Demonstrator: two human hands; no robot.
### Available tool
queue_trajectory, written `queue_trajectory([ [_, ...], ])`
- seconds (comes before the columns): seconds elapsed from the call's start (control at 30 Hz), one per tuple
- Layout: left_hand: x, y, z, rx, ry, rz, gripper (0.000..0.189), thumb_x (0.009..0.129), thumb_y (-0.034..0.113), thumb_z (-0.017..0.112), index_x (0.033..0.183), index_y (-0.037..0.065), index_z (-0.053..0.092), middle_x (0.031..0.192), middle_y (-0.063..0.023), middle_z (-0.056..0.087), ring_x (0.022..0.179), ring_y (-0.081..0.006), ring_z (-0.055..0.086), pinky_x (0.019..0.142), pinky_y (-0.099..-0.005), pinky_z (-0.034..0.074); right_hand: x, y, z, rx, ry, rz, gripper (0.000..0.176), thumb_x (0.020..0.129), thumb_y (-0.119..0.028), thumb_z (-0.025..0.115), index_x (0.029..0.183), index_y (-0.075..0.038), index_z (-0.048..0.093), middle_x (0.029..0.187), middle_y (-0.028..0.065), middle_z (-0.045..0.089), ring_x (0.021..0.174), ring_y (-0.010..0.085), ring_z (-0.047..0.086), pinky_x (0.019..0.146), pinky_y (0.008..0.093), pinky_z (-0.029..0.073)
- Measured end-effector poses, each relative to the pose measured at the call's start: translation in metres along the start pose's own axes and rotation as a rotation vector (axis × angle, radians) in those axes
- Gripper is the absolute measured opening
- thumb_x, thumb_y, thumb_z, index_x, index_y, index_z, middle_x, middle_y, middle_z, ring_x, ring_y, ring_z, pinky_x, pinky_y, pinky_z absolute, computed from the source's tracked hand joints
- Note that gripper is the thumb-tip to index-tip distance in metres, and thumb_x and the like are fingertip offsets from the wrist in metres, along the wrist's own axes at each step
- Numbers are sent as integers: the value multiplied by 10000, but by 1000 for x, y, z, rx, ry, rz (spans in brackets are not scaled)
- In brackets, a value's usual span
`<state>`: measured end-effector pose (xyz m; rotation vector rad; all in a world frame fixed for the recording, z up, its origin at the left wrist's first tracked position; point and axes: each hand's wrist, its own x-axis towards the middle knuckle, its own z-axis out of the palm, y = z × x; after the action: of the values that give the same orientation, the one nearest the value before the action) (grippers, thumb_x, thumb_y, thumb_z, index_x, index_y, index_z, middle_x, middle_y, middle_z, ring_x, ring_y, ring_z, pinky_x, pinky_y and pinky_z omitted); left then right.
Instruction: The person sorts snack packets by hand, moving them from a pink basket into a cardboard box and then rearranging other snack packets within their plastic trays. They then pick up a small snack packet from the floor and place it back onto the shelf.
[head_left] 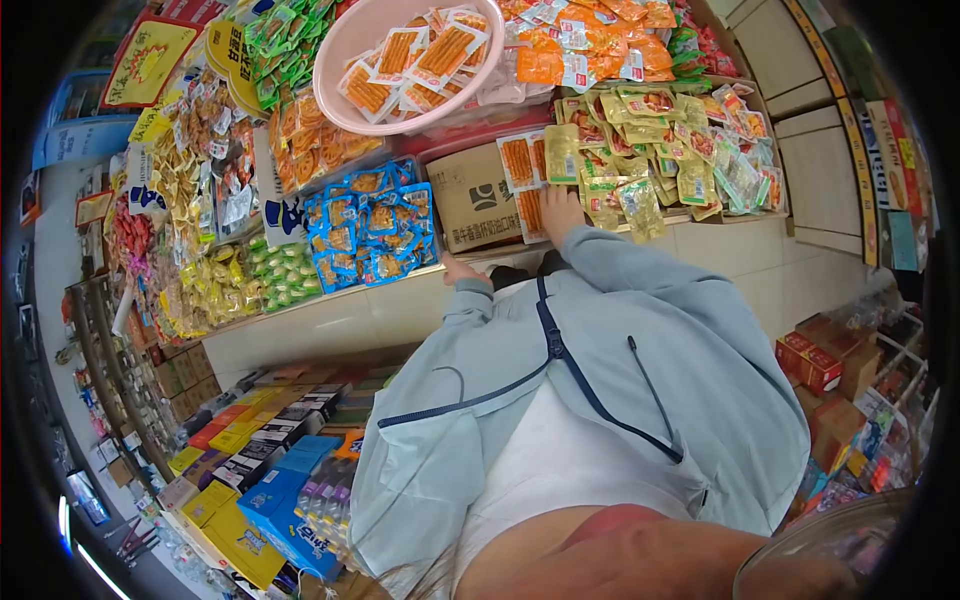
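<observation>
My right hand (562, 212) reaches over the front of the display, fingers stretched out against the edge of the snack packets. Beneath and beside it are several clear packets of orange-brown snack sticks (519, 162), lying on the right part of a brown cardboard box (475, 195). Gold snack packets (610, 185) lie just right of this hand. My left hand (462, 271) is at the display's front edge, near the blue snack packets (372, 225). Its fingers are mostly hidden, and I see nothing in it. A pink basin (330, 95) behind the box holds more stick packets (435, 55).
Green packets (290, 275) and yellow-wrapped snacks (215, 285) fill the display's left side. Orange packets (590, 45) lie at the back right. Behind me at lower left stand a blue carton (290, 505) and a yellow carton (235, 530). A red box (808, 362) is at right.
</observation>
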<state>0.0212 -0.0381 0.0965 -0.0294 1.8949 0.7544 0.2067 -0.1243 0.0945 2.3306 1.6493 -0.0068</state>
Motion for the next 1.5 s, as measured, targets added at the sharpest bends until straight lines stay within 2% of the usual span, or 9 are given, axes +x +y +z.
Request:
queue_trajectory([
  [0.1, 0, -25, 6, 210, -214, 95, 525, 803, 324, 624, 1222, 44, 477, 1249, -142, 500, 1042, -260, 524, 926, -407, 420, -2, 13, 8, 59, 130, -11, 505, 871, -188, 499, 1338, -2, 452, 1106, 124, 569, 1030, 271, 521, 802, 369, 437],
  [0.17, 4, -36, 26, 266, -862, 359, 466, 825, 237, 615, 1195, -9, 478, 1185, -152, 544, 1051, -250, 527, 897, -372, 440, 0, 21, 4, 111, 85, -47, 520, 858, -190, 518, 1337, -1, 450, 1100, 136, 570, 1012, 272, 534, 793, 364, 448],
  [0.3, -18, -47, 118, 952, -977, 984, 476, 835, 209, 619, 1217, -27, 463, 1056, -134, 603, 1023, -245, 566, 910, -359, 448, -2, 28, -14, 364, 65, -13, 552, 842, -187, 545, 1337, 29, 429, 1103, 187, 568, 1007, 322, 552, 807, 390, 468],
  [0.63, -29, -29, 189, 522, -1186, 6, 338, 861, 119, 661, 1138, -31, 540, 1019, -138, 637, 829, -239, 645, 700, -361, 525, 1, 23, -57, 1108, 140, 163, 560, 786, -129, 608, 1285, 50, 428, 1197, 255, 496, 1085, 422, 514, 961, 449, 424],
  [1.03, -71, -17, 119, 615, -1538, 59, 302, 902, 52, 562, 1200, 16, 531, 1114, -73, 612, 989, -185, 602, 877, -334, 488, -12, 65, -55, 1559, 403, 474, 332, 815, -80, 642, 1144, -79, 603, 1101, 121, 626, 989, 232, 616, 879, 322, 473],
  [1.13, -72, -4, 113, 853, -1496, 272, 304, 897, 93, 565, 1195, 36, 548, 1107, -80, 618, 974, -200, 608, 858, -332, 489, -7, 109, -75, 1565, 513, 711, 350, 818, -84, 637, 1166, -82, 597, 1088, 131, 637, 996, 243, 618, 864, 332, 475],
  [1.23, -8, -16, 109, 1234, -1330, 1274, 388, 847, 177, 615, 1211, 57, 559, 1136, -160, 594, 1039, -307, 575, 889, -414, 475, 2, 168, -65, 1186, 730, 745, 368, 853, -112, 620, 1214, -70, 563, 1099, 122, 644, 982, 233, 617, 845, 319, 487],
  [1.33, -20, 2, 81, 1561, -1126, 1675, 491, 772, 234, 672, 1215, 58, 558, 1227, -180, 526, 1135, -351, 494, 943, -474, 425, 14, 201, -45, 939, 469, 800, 405, 883, -191, 590, 1281, -139, 540, 1246, 153, 564, 1112, 305, 552, 905, 405, 459],
  [1.5, -36, 3, 60, 1693, -1156, 1735, 623, 714, 282, 754, 1248, 73, 512, 1346, -179, 397, 1223, -375, 390, 985, -508, 369, 21, 184, -57, 403, 245, 962, 449, 924, -301, 523, 1368, -286, 460, 1420, 192, 354, 1290, 406, 336, 981, 583, 326],
])
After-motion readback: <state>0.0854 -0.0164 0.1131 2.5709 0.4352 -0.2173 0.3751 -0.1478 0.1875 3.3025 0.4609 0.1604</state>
